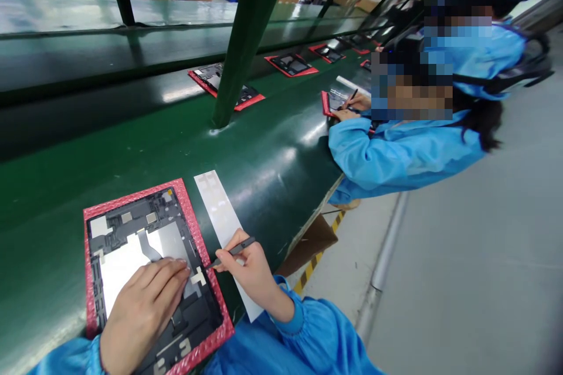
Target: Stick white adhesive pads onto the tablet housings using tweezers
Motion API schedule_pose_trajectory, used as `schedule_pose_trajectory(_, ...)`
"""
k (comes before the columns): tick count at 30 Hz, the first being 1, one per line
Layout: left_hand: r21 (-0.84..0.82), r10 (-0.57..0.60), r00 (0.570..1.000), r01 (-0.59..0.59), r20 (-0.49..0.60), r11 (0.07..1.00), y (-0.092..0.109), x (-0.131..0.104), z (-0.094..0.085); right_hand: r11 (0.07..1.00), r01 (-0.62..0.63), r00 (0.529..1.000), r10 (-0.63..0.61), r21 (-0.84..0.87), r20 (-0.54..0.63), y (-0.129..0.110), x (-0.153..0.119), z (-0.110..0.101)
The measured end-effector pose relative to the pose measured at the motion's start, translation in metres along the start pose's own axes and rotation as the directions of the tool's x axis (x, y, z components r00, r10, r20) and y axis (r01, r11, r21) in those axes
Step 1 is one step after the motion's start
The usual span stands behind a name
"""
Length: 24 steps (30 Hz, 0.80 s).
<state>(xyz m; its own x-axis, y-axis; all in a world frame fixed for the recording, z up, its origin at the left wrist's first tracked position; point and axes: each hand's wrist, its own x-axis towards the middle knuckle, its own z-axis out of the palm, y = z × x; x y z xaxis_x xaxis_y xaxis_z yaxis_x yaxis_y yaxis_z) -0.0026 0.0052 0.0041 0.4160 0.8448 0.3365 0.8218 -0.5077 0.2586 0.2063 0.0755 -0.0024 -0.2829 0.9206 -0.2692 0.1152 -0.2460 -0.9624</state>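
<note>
A tablet with its inside exposed (193,304) lies on a red bubble-wrap sheet (90,299) on the green bench. My left hand (147,304) rests palm down across the tablet, its fingers laid flat near the middle and covering part of it. Between the thumb and fingers of my right hand (253,272) is a pair of slim black tweezers (240,246). Their tip reaches the tablet's right edge, close to a small white tab (199,276). Beneath the right hand runs a long white strip (224,211), partly hidden by that hand.
A green post (246,41) rises from the bench (145,152) ahead. Several more tablets on red wrap, one a tablet (290,64), lie farther along. To the right, a co-worker in a blue sleeve (352,152) works on another tablet. A cardboard box (312,243) stands below the bench edge.
</note>
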Motion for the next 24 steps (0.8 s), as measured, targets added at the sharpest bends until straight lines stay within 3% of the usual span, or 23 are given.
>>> schedule_pose_trajectory(24, -0.027, -0.010, 1.000, 0.010, -0.001, 1.000, -0.0007, -0.0001, 0.0013, 0.997, 0.023, 1.000, -0.022, -0.072, 0.013, 0.0018, 0.0005, -0.0001)
